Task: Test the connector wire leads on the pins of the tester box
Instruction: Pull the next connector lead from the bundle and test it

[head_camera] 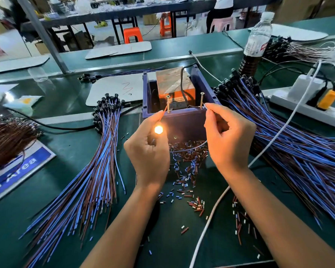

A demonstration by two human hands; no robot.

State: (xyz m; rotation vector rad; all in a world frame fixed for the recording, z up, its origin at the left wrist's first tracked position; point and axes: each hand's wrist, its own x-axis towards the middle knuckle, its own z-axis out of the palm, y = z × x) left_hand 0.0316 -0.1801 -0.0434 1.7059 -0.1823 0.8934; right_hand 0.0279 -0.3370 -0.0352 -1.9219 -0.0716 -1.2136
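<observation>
Left hand (149, 146) was curled around a small lamp (158, 129) that glowed orange-white at the thumb side; thumb and forefinger pinched its red lead (164, 111), whose bare tip touched the left screw pin (168, 104). Right hand (227, 136) had fingers bent, thumb and forefinger pinching the blue lead (190, 149); the stripped end reached the foot of the right screw pin (202, 100). The blue lead sagged in a loop between the two hands, above the table (66, 132).

Both pins stood upright on the near rim of the tester box (184, 120), a dark blue bin directly beyond the hands. Inside it sat an orange power unit (174, 84) with a black cable (183, 88) running over its top.

Beneath and between the wrists lay a scatter of cut insulation bits (188, 171), red, blue and white, spread over the green surface toward the near edge. A white cable (217, 206) crossed under the right forearm.

Left of the box: a fanned bundle of blue and brown leads (97, 171) with black lamp holders at the far end. Further left, a brown wire bundle (6, 140) over a blue-and-white sign (19, 171). Right of the box: a larger heap of blue and brown leads (298, 151). Beyond it, a white power strip (306, 105) with a yellow plug (328, 98), and a water bottle (256, 41) with dark liquid low down.

Far background blurred: orange stools (132, 34), another workbench.
</observation>
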